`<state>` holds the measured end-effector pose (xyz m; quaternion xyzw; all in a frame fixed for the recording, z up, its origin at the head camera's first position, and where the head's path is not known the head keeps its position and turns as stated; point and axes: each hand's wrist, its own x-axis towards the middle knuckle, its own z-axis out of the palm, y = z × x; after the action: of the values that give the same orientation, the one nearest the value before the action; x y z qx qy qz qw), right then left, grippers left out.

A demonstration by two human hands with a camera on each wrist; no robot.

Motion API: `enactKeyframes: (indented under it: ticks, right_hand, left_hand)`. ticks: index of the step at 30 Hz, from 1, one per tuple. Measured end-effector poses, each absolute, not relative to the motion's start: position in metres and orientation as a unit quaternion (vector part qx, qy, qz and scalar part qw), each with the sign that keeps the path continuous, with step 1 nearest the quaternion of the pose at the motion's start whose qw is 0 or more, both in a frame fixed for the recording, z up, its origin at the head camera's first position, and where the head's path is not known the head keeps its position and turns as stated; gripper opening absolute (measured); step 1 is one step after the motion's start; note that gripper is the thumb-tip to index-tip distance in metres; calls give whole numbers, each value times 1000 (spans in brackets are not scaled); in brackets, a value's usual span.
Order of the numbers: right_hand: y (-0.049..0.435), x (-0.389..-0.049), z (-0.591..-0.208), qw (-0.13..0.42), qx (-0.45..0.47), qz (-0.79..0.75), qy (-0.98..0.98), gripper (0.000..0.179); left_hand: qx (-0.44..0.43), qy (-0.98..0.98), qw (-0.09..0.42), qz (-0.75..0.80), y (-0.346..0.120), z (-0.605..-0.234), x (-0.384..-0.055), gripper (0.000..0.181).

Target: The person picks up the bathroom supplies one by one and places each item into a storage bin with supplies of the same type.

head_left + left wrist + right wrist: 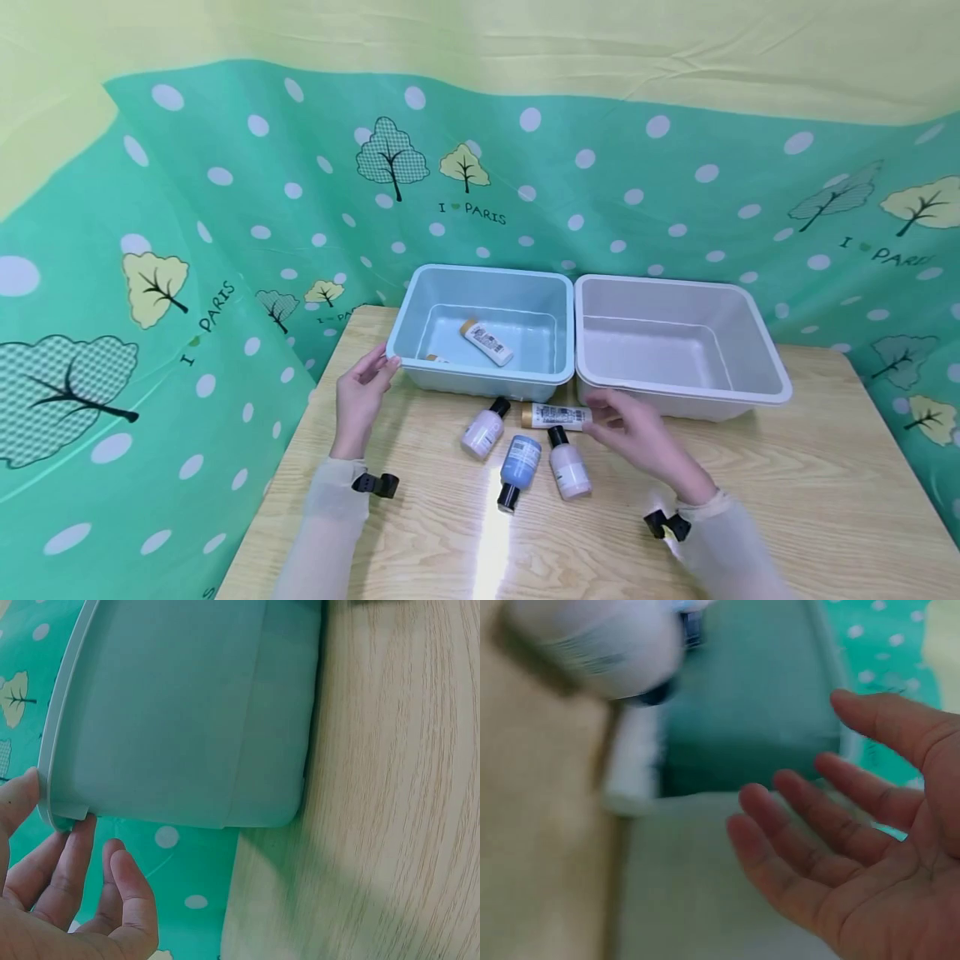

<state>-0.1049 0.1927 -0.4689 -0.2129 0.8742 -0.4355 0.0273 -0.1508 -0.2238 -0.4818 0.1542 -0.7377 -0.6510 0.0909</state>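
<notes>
My left hand pinches the front left corner of the light blue bin; in the left wrist view the thumb lies on one side of the rim and fingers on the other. A white tube with a gold cap lies inside, and part of another tube shows behind the front wall. My right hand hovers, fingers apart, by the end of a white tube lying before the bins. In the right wrist view the hand holds nothing.
A pale pink bottle, a blue bottle and a second pale pink bottle, all black-capped, lie on the wooden table. A grey bin stands right of the blue one. A green dotted curtain hangs behind.
</notes>
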Motion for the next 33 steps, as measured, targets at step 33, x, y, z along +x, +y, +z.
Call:
enactKeyframes:
  ticks: [33]
  right_hand:
    - [183,-116,-541,65,-125,-453,880,45]
  left_hand:
    - [163,-735,84,-653,-225,-483,-153,51]
